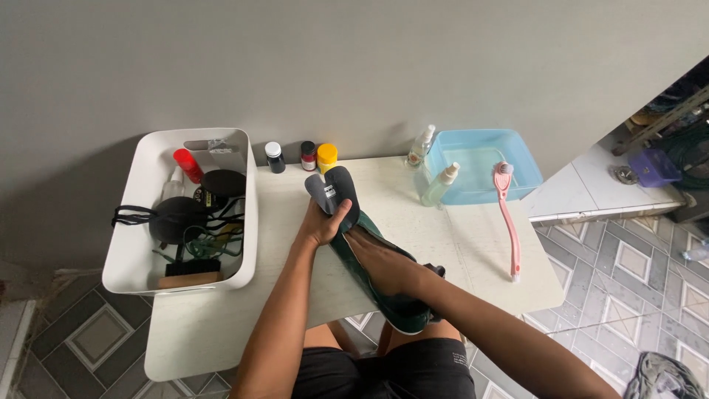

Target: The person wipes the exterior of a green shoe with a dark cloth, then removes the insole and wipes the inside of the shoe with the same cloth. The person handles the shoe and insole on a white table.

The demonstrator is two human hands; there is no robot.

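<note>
Head view, looking down: nearest the camera are the person's two bare forearms, reaching over black shorts to a pale rectangular table (221,332). One dark green fabric shoe (384,284) lies slanting across the table's near edge, heel end hanging over toward the lap. The right hand (380,258) is slid into the shoe's opening, its fingers hidden inside, so how far they are spread cannot be told. The left hand (321,224) is curled shut around the front part of the shoe, gripping it where one dark grey insole (334,191) sticks up and out.

To the left stands one white plastic basket (133,244) with rounded corners, holding a red-capped bottle, black round items, dark laces and a wooden-backed brush; their exact count is unclear. To the right, one pink long-handled brush (508,222) lies lengthwise, its head resting on the rim of one light blue plastic basin (526,166) at the far right corner.

Along the far edge, against the grey wall, stand three small jars (307,156): one white-lidded, one dark with a red band, one yellow-lidded. Two clear spray bottles (439,185) stand just beside the basin, one nearer, one farther back.
</note>
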